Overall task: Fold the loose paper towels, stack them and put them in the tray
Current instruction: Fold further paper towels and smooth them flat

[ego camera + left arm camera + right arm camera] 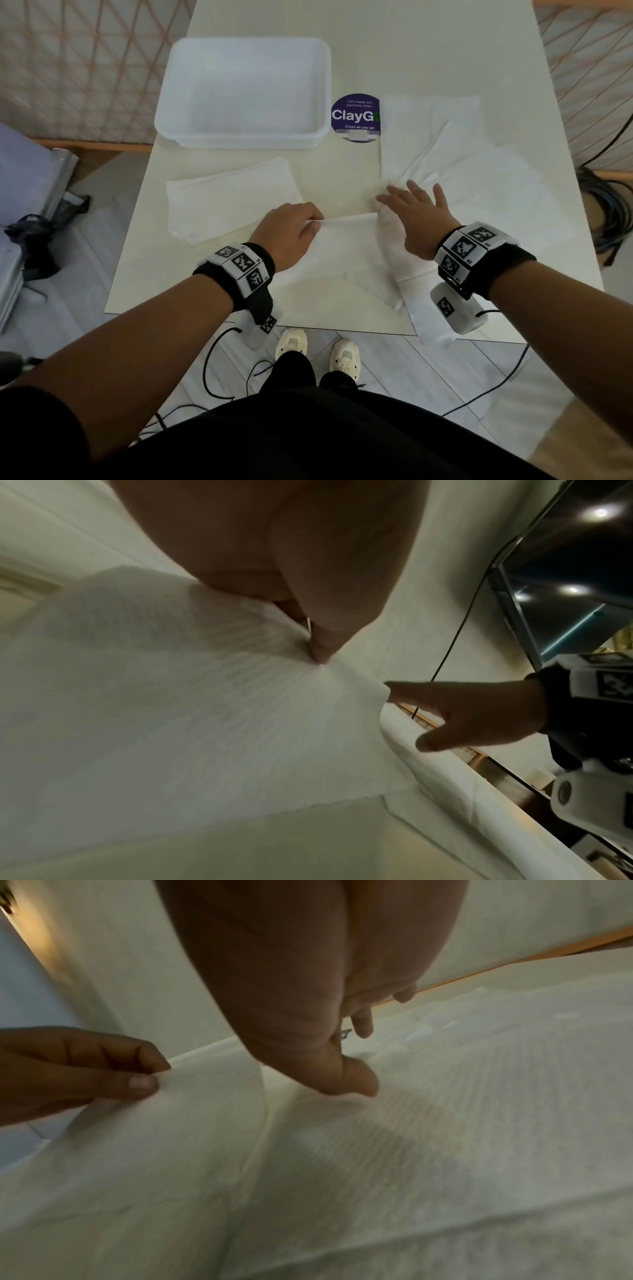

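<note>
on the bench (342, 178), the folded stack (233, 195) is lying left, below the tray (181, 85). the left hand (287, 229) is pinching a paper towel's (342, 253) edge; the right hand (418, 216), fingers spread, is pressing loose towels (445, 144).

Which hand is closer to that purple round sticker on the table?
The right hand; it lies just below the purple sticker. The left hand sits lower and farther left, pinching a paper towel.
</note>
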{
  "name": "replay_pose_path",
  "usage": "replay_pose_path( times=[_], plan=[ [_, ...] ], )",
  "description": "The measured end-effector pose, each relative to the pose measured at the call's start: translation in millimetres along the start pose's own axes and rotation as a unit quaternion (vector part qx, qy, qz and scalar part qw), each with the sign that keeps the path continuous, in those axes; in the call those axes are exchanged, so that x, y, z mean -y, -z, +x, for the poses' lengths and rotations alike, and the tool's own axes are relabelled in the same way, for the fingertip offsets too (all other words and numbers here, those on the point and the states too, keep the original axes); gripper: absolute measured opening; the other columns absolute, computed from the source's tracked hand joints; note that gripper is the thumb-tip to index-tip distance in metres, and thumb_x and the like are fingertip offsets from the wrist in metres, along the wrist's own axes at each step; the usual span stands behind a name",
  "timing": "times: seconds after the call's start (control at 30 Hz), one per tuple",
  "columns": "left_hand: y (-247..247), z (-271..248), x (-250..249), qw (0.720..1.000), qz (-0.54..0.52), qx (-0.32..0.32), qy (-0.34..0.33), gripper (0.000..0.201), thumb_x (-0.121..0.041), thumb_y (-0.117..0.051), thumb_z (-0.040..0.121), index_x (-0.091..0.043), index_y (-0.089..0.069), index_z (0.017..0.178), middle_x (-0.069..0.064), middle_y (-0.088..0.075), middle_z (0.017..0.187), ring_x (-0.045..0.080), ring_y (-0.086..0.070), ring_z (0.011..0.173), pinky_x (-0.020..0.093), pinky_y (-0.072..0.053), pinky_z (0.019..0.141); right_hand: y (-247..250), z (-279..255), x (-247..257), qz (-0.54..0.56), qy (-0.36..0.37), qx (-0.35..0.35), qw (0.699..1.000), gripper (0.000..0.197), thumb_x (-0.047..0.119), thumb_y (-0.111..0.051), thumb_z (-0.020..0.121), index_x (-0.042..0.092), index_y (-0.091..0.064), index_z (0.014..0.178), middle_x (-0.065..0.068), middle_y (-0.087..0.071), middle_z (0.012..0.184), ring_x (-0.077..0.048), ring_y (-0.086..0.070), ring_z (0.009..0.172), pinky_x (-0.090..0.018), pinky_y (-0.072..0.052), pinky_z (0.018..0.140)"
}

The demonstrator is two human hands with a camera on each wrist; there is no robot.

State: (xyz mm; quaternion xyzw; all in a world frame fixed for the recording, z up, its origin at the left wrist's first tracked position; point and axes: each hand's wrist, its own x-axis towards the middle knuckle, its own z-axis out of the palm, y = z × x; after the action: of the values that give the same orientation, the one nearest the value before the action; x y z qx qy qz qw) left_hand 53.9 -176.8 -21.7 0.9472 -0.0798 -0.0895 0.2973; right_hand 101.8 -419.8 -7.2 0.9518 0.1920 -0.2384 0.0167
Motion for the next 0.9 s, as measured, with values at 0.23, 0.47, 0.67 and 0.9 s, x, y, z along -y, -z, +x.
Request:
replay_pose_path(
  times=[0.23,0.47,0.67,0.9],
  plan=[
    [18.8,5.1,10.2,0.999,-0.012,-0.014,0.030,0.020,-0.024,-0.049,0.097,-0.016,-0.062,0.110,0.000,-0.066,0.102,0.020,-0.055,0.098,0.027,-0.036,0.081,2.3,8.6,-8.2,-0.102,0.032,-0.053,0.993,0.057,0.005,-0.051,0.084,0.032,-0.041,0.133,0.001,-0.048,0.128,-0.023,-0.037,0.128,-0.053,0.000,0.116],
    [61.9,7.1,34.4,0.994,-0.068,-0.032,0.077,0.014,-0.027,-0.053,0.096,-0.023,-0.062,0.104,-0.005,-0.064,0.102,0.016,-0.057,0.100,0.030,-0.043,0.088,19.6,21.5,5.0,-0.054,0.047,-0.056,0.996,0.018,0.024,-0.055,0.091,0.028,-0.063,0.106,0.004,-0.059,0.109,-0.022,-0.041,0.121,-0.047,-0.007,0.115],
    [97.6,12.9,62.7,0.990,-0.056,-0.049,0.119,0.014,-0.024,-0.054,0.096,-0.018,-0.062,0.105,-0.003,-0.063,0.104,0.016,-0.055,0.102,0.026,-0.038,0.085,37.0,45.0,38.7,0.006,0.065,-0.095,0.993,0.020,0.028,-0.057,0.089,0.028,-0.062,0.108,0.002,-0.058,0.111,-0.023,-0.044,0.117,-0.040,-0.019,0.110],
    [96.6,25.3,94.7,0.985,-0.011,-0.008,0.175,0.022,-0.027,-0.054,0.096,-0.012,-0.061,0.110,0.005,-0.062,0.112,0.023,-0.054,0.107,0.026,-0.035,0.083,35.9,63.9,61.2,-0.001,0.052,-0.071,0.996,0.023,0.025,-0.056,0.090,0.026,-0.062,0.112,-0.001,-0.057,0.115,-0.025,-0.043,0.116,-0.037,-0.029,0.101]
  ],
)
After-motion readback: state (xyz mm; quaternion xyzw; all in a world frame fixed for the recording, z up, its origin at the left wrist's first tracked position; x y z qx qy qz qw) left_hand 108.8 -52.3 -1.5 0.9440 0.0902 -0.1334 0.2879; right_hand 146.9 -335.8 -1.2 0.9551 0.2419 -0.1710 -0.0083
